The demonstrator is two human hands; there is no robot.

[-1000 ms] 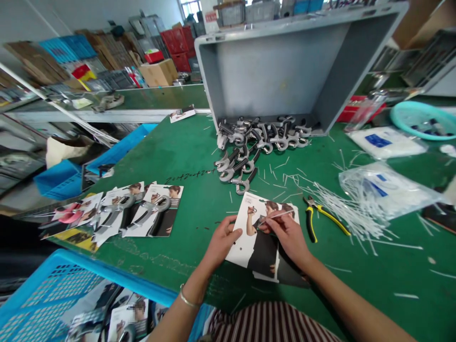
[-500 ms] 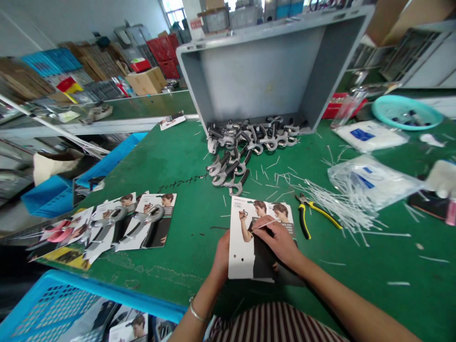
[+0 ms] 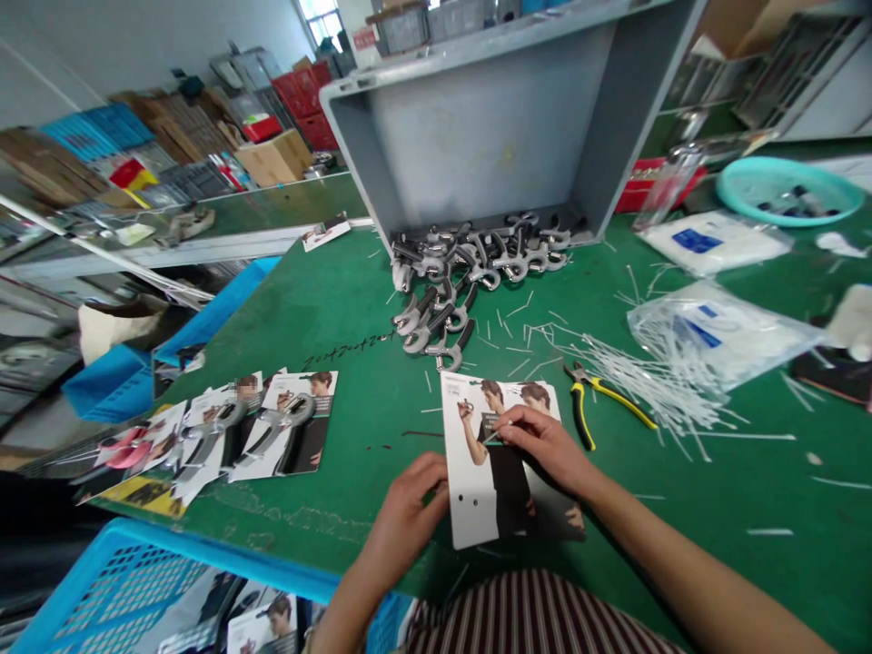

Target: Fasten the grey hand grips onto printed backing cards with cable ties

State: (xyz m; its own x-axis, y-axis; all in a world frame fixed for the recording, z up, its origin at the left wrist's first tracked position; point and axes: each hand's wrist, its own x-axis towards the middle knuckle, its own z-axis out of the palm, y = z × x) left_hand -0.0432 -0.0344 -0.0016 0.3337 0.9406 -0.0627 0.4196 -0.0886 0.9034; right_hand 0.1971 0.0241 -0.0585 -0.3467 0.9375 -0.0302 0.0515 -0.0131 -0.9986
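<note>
**Right in front of the gray crate: printed cards getting a white tie**

So the gray crate (image 3: 490, 145) is tipped on its side on the green table (image 3: 361, 409), open side toward the wearer, and I'll place everything off that. The printed cards (image 3: 477, 472) are in front of it, on the wearer's side, overlapping, with the mostly white one on top. That top card has two small holes down near its lower left.

Right hand (image 3: 549, 445) is over the cards with its fingertips pinched narrow on a thin white tie (image 3: 495, 434), up against the top card's picture. Left hand (image 3: 409, 504) is curled at the cards' left edge. Its fingertips are partly hidden there, so can't tell if they're actually gripping.

Black-and-gray hand grips (image 3: 508, 259) are heaped at the crate's mouth and spill out toward the cards. Front right of the crate you've got yellow-handled cutters (image 3: 621, 400), then a messy pile of white ties (image 3: 654, 386) and a clear bag (image 3: 736, 336) with more of them. A turquoise bowl (image 3: 746, 186) is off to its right. Front left of the crate are cards with grips on them (image 3: 276, 431), and a blue basket (image 3: 88, 563) is lower and farther left, by the table's near edge.
</note>
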